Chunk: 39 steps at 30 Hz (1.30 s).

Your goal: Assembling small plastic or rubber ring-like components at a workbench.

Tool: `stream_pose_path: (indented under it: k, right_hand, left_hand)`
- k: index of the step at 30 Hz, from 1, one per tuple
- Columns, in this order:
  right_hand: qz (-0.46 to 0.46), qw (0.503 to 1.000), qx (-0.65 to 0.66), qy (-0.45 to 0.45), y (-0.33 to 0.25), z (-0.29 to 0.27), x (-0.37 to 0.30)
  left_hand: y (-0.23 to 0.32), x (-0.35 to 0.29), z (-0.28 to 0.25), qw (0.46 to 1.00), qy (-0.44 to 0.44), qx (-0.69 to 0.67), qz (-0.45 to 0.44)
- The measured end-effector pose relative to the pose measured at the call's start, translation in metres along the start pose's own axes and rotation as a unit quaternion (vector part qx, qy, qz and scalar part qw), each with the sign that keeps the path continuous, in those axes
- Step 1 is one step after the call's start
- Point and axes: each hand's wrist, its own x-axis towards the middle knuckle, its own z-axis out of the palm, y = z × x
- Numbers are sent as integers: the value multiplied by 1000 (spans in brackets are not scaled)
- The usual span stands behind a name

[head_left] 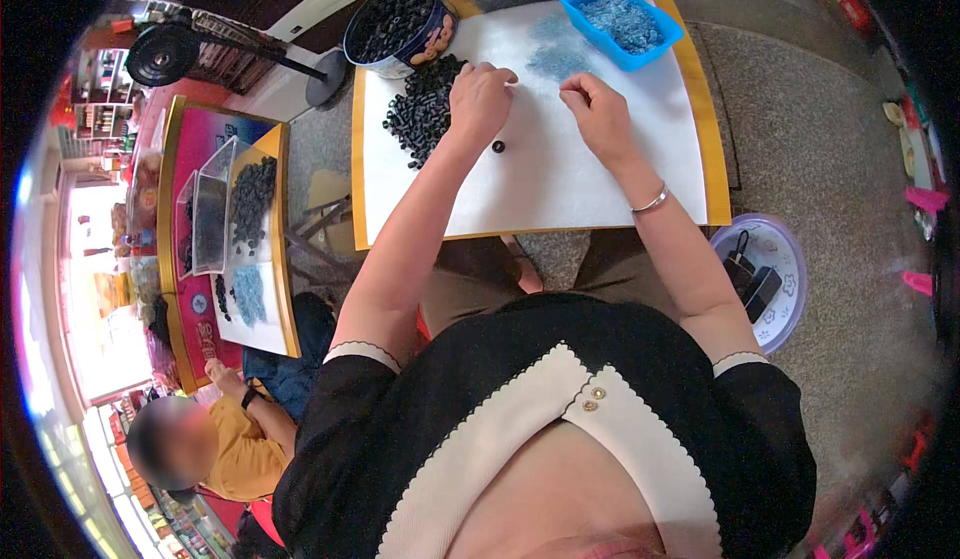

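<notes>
My left hand [482, 101] hovers at the right edge of a heap of small black cylindrical parts [420, 111], its fingers curled together in a pinch. Whatever those fingers hold is too small to make out. My right hand [598, 114] is pinched closed too, just below a thin scatter of small pale-blue pieces [558, 61]; its contents cannot be told. Between the hands, closer to me, a single black ring-shaped part [498, 147] lies on the white sheet [560, 194].
A round tub [398, 64] of black parts stands far left, a blue basket [660, 51] of pale-blue pieces far right. A purple-rimmed basin [795, 289] holds dark objects on the floor. Left, a person [250, 449] sits at another table [283, 299] with similar parts.
</notes>
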Motion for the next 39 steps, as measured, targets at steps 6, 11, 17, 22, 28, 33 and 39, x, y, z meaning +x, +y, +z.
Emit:
stream_pose_path:
  k: [6, 11, 17, 22, 28, 33, 39]
  right_hand:
    - [11, 1000, 4, -11, -5, -3, -1]
    - [-6, 1000, 0, 0, -1, -3, 0]
    - [1, 1000, 15, 2, 0, -1, 1]
    - [4, 1000, 11, 1, 2, -1, 2]
    - [9, 1000, 16, 6, 1, -2, 1]
    - [15, 999, 23, 24, 3, -3, 2]
    - [3, 997, 45, 60, 4, 0, 4]
  left_hand:
    - [-3, 9, 4, 995, -92, 31, 24]
    - [2, 8, 4, 999, -34, -4, 42]
    - [16, 17, 11, 997, -31, -18, 62]
    - [14, 21, 18, 997, -48, -3, 60]
    - [20, 19, 18, 997, -21, -49, 50]
    - [43, 9, 6, 960, -36, -268, -77]
    - [35, 2, 16, 985, 20, -171, 15]
